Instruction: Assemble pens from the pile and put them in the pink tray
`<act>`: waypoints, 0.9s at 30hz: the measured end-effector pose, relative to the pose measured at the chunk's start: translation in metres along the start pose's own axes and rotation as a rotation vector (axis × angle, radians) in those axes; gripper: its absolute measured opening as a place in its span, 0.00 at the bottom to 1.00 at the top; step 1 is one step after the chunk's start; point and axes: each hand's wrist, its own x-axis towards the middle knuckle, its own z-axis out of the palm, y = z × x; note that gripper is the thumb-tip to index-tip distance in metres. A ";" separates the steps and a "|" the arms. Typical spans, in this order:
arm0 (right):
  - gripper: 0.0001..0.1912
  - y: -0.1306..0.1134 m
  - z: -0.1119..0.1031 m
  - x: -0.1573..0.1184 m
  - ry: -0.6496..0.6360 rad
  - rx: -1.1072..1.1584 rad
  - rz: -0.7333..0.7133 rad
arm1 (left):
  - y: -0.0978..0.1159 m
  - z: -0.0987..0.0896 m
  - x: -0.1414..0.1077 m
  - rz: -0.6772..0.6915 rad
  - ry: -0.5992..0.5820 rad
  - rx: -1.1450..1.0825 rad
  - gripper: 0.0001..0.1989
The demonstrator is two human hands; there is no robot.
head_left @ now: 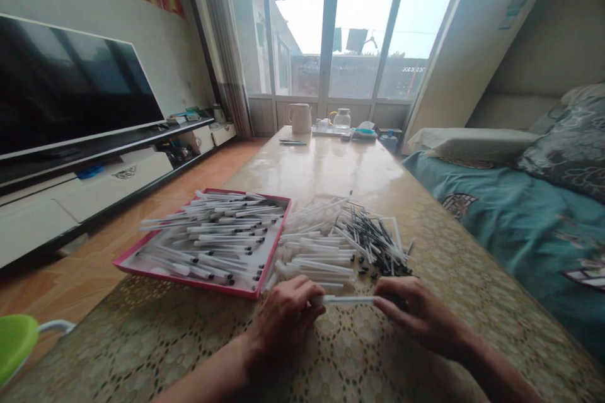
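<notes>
Tube first: it's a slim whitish plastic one (350,300), lying pretty much level between both hands, out past the middle of the front edge of the bench (359,359). Left hand (289,313) has thumb and fingertips pinched on one end, right hand (416,310) does the same on the other. Both ends are covered by fingers, so can't tell what's under there, or whether the tube touches the flowery top.

Over by the left edge there's a pink-rimmed tray (275,245) full of white sticks with black tips (224,227), mostly lying sideways, a few poking out over the far-left side. Right next to the tray's right side is a spread of loose pale tubes (321,249), just beyond the left hand. Then closer to the bench's right edge you've got a messy heap of dark thin rods (371,236), with little black bits (362,269) scattered at its near side, close to the right hand.

Far edge has a beige pitcher (301,118) toward the left corner, a glass jug (342,118) around the middle and a tissue pack (363,133) toward the right corner.
</notes>
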 end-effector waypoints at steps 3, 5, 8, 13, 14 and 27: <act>0.10 -0.007 0.007 0.001 0.053 -0.096 -0.072 | 0.000 0.006 0.001 0.060 0.011 0.014 0.04; 0.07 -0.013 0.018 0.002 0.079 -0.170 -0.119 | 0.003 0.009 0.001 0.094 -0.004 0.031 0.06; 0.04 -0.020 0.034 0.005 0.032 -0.251 -0.165 | 0.007 0.009 0.001 0.109 -0.032 0.099 0.07; 0.07 -0.026 0.041 0.008 -0.049 -0.271 -0.151 | 0.011 0.007 -0.001 0.150 -0.068 0.294 0.04; 0.08 -0.026 0.042 0.007 -0.059 -0.280 -0.153 | 0.010 0.008 -0.001 0.176 -0.074 0.314 0.05; 0.08 -0.028 0.048 0.007 0.010 -0.470 -0.282 | 0.005 0.006 0.003 0.090 -0.150 0.056 0.18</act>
